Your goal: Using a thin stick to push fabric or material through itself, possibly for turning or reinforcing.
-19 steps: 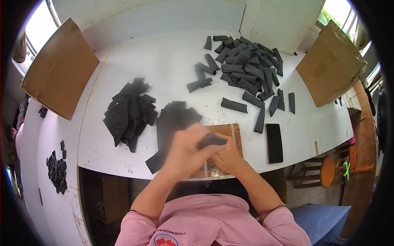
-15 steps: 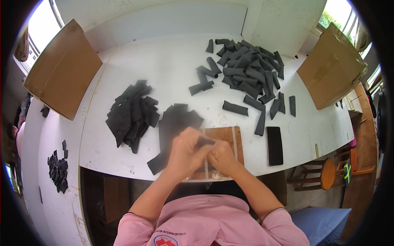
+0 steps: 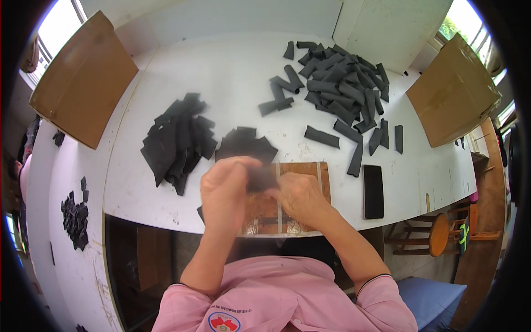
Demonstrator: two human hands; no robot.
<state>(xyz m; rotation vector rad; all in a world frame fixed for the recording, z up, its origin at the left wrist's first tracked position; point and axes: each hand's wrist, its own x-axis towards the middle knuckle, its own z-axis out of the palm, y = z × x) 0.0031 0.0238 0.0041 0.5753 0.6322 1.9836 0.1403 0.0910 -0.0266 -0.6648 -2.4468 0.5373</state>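
A dark grey sheet piece [image 3: 262, 178], blurred by motion, spans the gap between my two hands above a brown wooden board [image 3: 260, 209] with pale strips across it. My left hand [image 3: 224, 182] grips the left end of the piece, its fingers curled. At the other end my right hand [image 3: 300, 193] pinches it. Just beyond my left hand lies a stack of flat dark pieces [image 3: 246, 143], partly hidden by that hand. A larger heap of flat dark pieces [image 3: 180, 141] spreads farther left.
Many rolled dark tubes [image 3: 343, 86] lie piled at the far right. A black phone [image 3: 373, 192] rests right of the board. Cardboard boxes stand at the left [image 3: 86, 80] and right [image 3: 456, 94]. Small dark scraps [image 3: 74, 218] lie on the left-hand surface. A wooden stool [image 3: 438, 235] stands below the table's right edge.
My hands have moved apart, the left one going left, and the dark piece now shows stretched flat between them. The whole view has shifted slightly.
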